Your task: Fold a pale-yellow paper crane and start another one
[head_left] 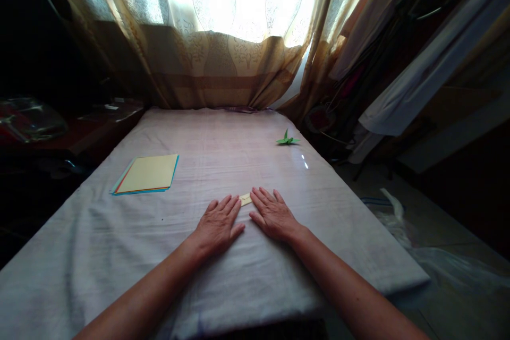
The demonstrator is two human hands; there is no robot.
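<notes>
Backlit window at 12 o'clock, patterned sheer curtains point(223, 37) in beige and tan, bunched where they meet the table's far edge. Table point(119, 255) is covered in a pale, wrinkled woven cloth, long rectangle running away from the camera.

Left hand point(218, 224): flat, palm down, fingers spread slightly, pointing toward 1 o'clock. Right hand point(272, 214): flat, palm down, fingers pointing toward 11 o'clock. Hands sit side by side, fingertips converging, not gripping anything. Small folded paper piece point(246, 199), pale yellow, sits just between the fingertips, partly under them; only a small angular corner shows. Exact fold shape can't be read. Both hands look to be pressing it onto the cloth.

Stack of paper sheets point(146, 174) at 10 o'clock from the hands, well apart: square sheets, cream on top, blue, orange and green edges showing beneath, slightly fanned.

Green paper crane point(287, 139) at 1 o'clock, near the table's right edge, well apart from the hands; pointed wings, sharp creases.

Hanging cloth and garments point(402, 90) at 2 o'clock, off the table. Clear crinkled plastic point(402, 223) on the floor at 3 o'clock. Left side is dark; glossy plastic point(27, 119) at 9 o'clock.
</notes>
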